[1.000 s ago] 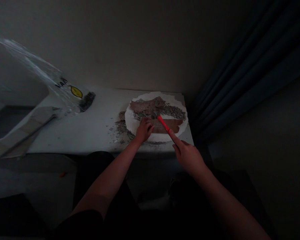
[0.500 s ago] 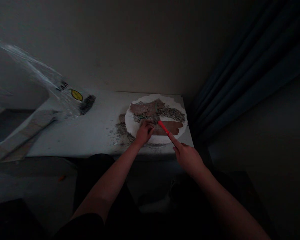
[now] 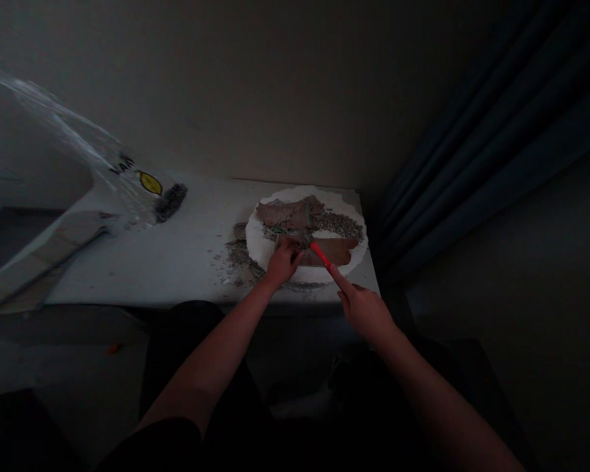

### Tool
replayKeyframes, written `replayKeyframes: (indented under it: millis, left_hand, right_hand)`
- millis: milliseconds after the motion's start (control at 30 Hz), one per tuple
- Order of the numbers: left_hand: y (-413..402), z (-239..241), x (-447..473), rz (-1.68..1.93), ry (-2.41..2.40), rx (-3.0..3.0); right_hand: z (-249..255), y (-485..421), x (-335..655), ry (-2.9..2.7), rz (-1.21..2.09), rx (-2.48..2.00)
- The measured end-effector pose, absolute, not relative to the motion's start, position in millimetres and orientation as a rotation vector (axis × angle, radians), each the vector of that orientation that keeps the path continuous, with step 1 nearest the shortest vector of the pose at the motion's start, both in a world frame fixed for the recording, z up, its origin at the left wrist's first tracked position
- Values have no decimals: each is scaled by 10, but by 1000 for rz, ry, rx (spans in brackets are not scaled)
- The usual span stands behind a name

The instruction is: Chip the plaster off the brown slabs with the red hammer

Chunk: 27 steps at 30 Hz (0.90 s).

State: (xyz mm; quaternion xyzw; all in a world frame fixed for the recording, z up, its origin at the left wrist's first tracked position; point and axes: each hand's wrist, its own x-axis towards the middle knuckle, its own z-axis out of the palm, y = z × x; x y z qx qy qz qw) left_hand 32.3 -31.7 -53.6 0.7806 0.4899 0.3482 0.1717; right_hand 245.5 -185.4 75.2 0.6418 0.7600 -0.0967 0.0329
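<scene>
My right hand (image 3: 366,311) is closed around the handle of a red-handled tool (image 3: 321,254). The tool slants up and left, and its greyish head meets the work surface; its exact shape is too dark to tell. My left hand (image 3: 284,262) has its fingers bent on the left end of a flat brown piece (image 3: 332,250), which looks like cardboard, close to the tool's head. That piece lies on a white scallop-edged round board (image 3: 260,252). Above it is a rough brown textured strip (image 3: 280,213), with small grey gravel (image 3: 341,225) to its right.
A white table (image 3: 142,269) carries the board. Grey crumbs (image 3: 238,259) are scattered left of it. A clear plastic bag (image 3: 122,177) with a yellow lemon print and dark grains inside stands at left. A dark curtain (image 3: 472,144) hangs at right; a wall stands behind.
The tool's head and red handle have shifted slightly down and left, along with my right hand. My left hand stays on the brown piece. The view has shifted a little.
</scene>
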Motion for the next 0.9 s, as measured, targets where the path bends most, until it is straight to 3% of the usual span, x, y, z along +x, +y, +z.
replayKeyframes:
  millis: [900]
  left_hand:
    - [-317,-527,335,982,1413,2214]
  right_hand:
    - [767,-1831,2427,2336,-287,1963]
